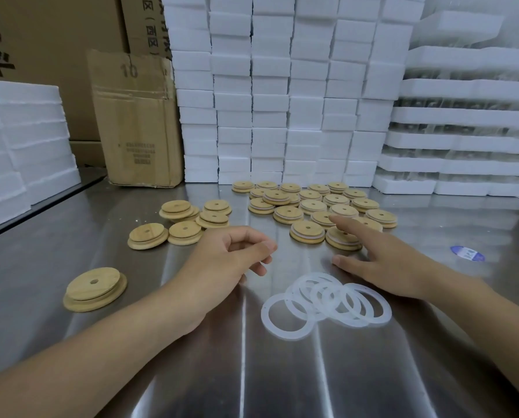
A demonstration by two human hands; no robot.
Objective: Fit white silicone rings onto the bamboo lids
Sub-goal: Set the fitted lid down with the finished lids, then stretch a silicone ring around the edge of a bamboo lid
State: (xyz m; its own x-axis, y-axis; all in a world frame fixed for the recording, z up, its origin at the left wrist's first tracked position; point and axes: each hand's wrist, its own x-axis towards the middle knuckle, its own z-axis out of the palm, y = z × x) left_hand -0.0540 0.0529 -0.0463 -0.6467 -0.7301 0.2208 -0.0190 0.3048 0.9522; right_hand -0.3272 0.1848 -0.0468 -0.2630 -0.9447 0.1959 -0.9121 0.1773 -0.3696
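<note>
A loose pile of several white silicone rings (pixel 327 303) lies on the steel table in front of me. My left hand (pixel 231 257) hovers just left of the pile, fingers loosely curled, holding nothing. My right hand (pixel 375 260) is above and right of the rings, fingers extended, reaching toward the lids with rings fitted (pixel 342 238). Several bamboo lids with white rings (pixel 312 206) cluster at centre back. Bare bamboo lids (pixel 185 223) lie left of them. One bare lid (pixel 95 289) sits alone near my left forearm.
Stacks of white foam blocks (pixel 282 101) wall the back and foam trays (pixel 469 140) the right. A cardboard box (pixel 137 122) stands back left, more foam (pixel 19 146) at far left. A blue sticker (pixel 467 253) lies on the steel table (pixel 282 372).
</note>
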